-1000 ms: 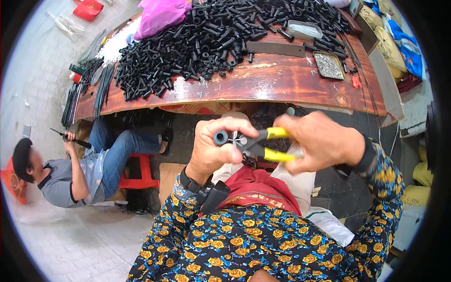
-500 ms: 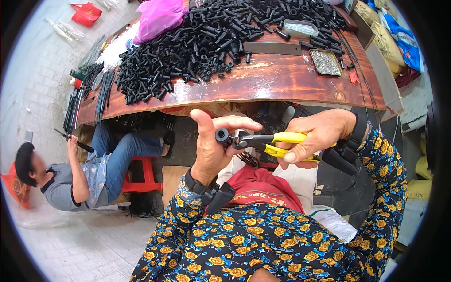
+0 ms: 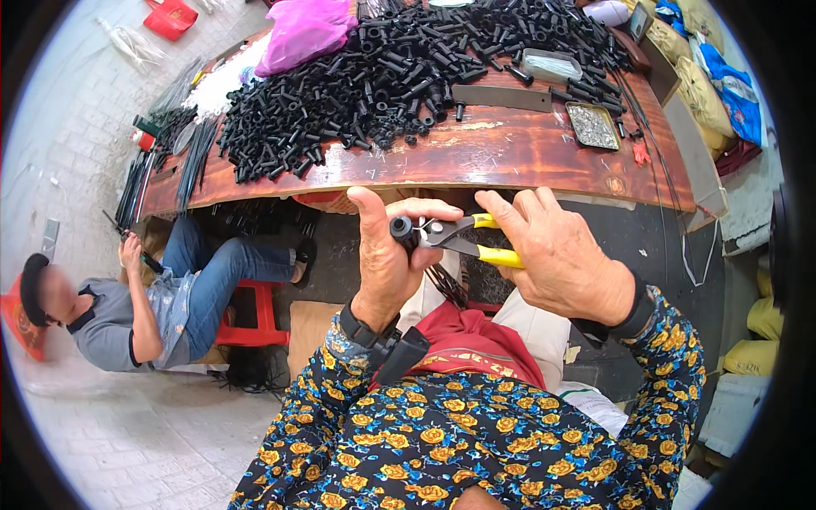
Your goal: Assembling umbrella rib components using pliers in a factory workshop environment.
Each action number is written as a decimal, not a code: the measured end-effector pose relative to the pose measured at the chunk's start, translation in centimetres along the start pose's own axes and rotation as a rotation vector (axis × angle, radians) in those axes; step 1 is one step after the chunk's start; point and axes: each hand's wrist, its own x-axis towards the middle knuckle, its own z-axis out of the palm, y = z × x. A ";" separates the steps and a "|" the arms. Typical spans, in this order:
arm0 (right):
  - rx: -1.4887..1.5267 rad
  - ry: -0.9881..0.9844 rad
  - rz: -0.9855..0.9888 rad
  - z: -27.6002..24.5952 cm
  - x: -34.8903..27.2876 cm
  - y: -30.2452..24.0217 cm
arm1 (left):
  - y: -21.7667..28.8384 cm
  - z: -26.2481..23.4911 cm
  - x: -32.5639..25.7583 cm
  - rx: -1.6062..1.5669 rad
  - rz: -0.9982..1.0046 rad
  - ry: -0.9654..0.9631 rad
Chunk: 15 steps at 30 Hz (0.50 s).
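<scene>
The left hand is clenched around a black tube, thumb up and fingers curled over it, holding it in the air below the table edge; the right hand grasps the yellow handles of pliers, whose metal nose touches the tube's end. Far left, another person in jeans sits on a red stool on the tiled floor, holding a thin dark piece. Black rods lie at the table's left end. A big heap of black tubes covers the wooden top, with a pink bag behind it. Further right lie a dark flat strip, a clear box and a tray of small metal parts. Yellow sacks sit at the far right.
</scene>
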 end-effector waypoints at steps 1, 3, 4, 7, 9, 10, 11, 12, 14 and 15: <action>-0.065 0.068 0.004 0.3 0.0 -0.2 | 0.0 0.0 0.1 0.001 0.011 0.009; -0.103 0.091 0.011 0.8 0.1 -0.5 | -0.1 -0.2 0.1 0.002 0.024 0.020; -0.140 0.114 0.020 0.9 0.1 -0.5 | -0.1 -0.3 0.1 -0.014 0.022 0.019; -0.185 0.143 0.012 1.2 0.3 -0.6 | -0.1 -0.4 0.0 -0.030 0.025 0.018; -0.210 0.160 0.011 1.6 0.3 -0.5 | 0.0 -0.3 -0.1 -0.030 0.028 0.017; -0.234 0.178 0.009 1.8 0.4 -0.4 | 0.0 -0.2 -0.1 -0.031 0.033 0.033; -0.234 0.177 0.007 2.0 0.5 -0.3 | 0.0 -0.2 -0.1 -0.031 0.037 0.049; -0.230 0.205 -0.005 2.2 0.6 -0.2 | 0.0 -0.3 -0.1 -0.032 0.038 0.051; -0.230 0.238 -0.020 2.1 0.7 -0.3 | 0.0 -0.4 -0.1 -0.021 0.029 0.065; -0.232 0.245 -0.024 1.9 0.8 -0.2 | 0.0 -0.2 -0.2 -0.021 0.031 0.064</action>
